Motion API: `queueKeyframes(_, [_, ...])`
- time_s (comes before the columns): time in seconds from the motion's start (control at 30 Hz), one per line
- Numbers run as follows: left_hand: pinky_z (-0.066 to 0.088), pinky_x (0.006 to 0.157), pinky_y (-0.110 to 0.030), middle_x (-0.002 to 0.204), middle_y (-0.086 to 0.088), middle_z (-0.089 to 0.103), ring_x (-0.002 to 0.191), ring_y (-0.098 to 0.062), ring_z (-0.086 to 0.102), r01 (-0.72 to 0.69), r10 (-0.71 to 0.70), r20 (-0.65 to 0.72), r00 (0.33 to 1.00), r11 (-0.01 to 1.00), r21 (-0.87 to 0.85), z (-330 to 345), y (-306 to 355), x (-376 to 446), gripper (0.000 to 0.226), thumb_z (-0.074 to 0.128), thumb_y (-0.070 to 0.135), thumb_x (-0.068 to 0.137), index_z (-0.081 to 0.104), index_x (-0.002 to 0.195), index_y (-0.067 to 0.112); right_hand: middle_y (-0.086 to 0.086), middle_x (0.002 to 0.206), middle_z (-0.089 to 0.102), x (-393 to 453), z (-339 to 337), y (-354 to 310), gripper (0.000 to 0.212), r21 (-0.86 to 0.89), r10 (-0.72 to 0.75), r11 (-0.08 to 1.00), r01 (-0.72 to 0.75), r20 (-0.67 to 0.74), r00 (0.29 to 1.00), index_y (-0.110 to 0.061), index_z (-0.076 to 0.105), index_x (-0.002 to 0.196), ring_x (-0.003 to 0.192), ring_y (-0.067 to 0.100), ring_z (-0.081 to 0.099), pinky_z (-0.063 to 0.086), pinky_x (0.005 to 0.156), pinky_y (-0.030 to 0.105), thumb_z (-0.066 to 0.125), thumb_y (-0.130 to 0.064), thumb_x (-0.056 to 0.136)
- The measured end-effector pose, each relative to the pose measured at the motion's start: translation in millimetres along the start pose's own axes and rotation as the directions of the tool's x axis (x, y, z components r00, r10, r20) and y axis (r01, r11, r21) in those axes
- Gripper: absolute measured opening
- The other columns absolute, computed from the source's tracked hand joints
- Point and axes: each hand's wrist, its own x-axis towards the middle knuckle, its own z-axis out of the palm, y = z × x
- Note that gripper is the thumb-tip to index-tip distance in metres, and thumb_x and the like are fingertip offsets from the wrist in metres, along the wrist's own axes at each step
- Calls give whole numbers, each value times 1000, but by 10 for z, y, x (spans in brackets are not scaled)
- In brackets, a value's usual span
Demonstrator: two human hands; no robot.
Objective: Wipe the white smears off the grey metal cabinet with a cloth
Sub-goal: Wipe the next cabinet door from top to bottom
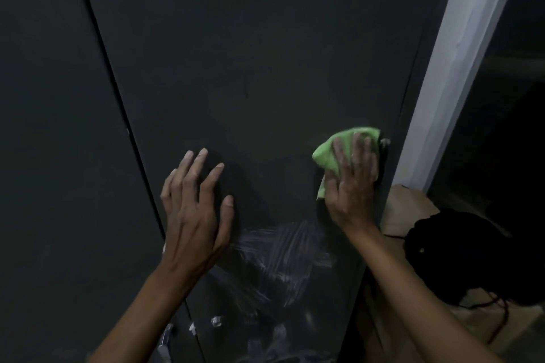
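The wide upper part of the cabinet door [250,53] is bare and flat, so a hand can slide there freely, and the strip of door between the left hand [193,209] and the right hand [351,177] is also free. On the right, a small metal fitting [385,143] at the door edge and the pale frame [460,62] just beside it limit the room. Low down, near the seam [118,91], a metal handle [165,339] sticks out.

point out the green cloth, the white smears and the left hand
green cloth [326,153]: head view, its bare left fold.
white smears [283,256]: head view, middle of the streaked patch.
left hand [196,215]: head view, back of the hand.
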Motion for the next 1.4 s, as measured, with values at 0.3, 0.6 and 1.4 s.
queueKeyframes(0.3, [25,122,-59,164,-19,34,158,-34,22,48,-49,17,999,998,32,67,43,-194,49,51,26,103,53,145,2,4,177,0,-202,141,-15,64,9,91,996,-90,-55,994,-31,14,169,164,32,3,2,132,51,37,-39,110])
queueKeyframes(0.6, [24,123,-58,166,-18,32,159,-33,21,116,-118,63,991,992,41,173,174,-491,50,51,26,102,52,146,3,6,177,-10,-1758,296,176,89,-55,6,998,8,256,967,-32,2,170,164,29,-7,0,131,46,50,-27,95])
queueKeyframes(1.4, [26,120,-60,165,-19,33,159,-33,21,199,-201,66,977,979,37,226,350,-649,47,49,25,104,53,144,2,20,172,17,-312,-26,215,77,3,17,1000,-17,-5,1000,-25,21,168,163,29,1,3,132,47,55,-14,100])
